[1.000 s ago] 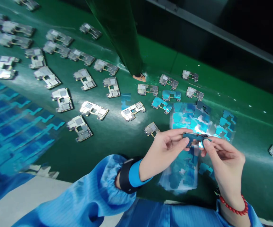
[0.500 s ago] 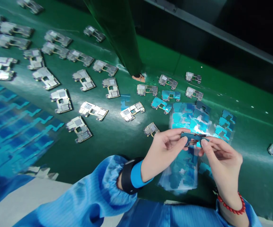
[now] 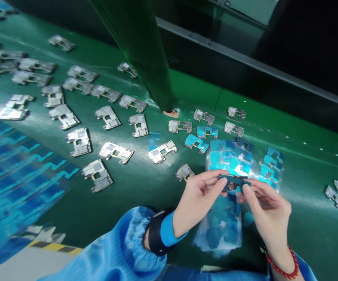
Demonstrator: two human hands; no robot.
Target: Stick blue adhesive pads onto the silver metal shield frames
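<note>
I hold a small circuit board (image 3: 233, 182) with a blue film on it between both hands, just above the green belt (image 3: 145, 187). My left hand (image 3: 199, 195) pinches its left end with thumb and fingers. My right hand (image 3: 266, 210) pinches its right end the same way. Under my hands lies a clear sheet of blue film pieces (image 3: 225, 218). Another sheet with blue pieces (image 3: 233, 158) lies just beyond the board.
Several bare silver circuit boards (image 3: 116, 150) are spread over the belt to the left and behind. Two boards with blue film (image 3: 198, 140) lie near the sheets. A green post (image 3: 145, 50) stands at the middle back. A stack of blue film sheets (image 3: 16, 171) fills the left.
The view has tilted down and shifted, so everything sits lower in the picture. My hands keep the same pinch on the board; the fingers have barely moved.
</note>
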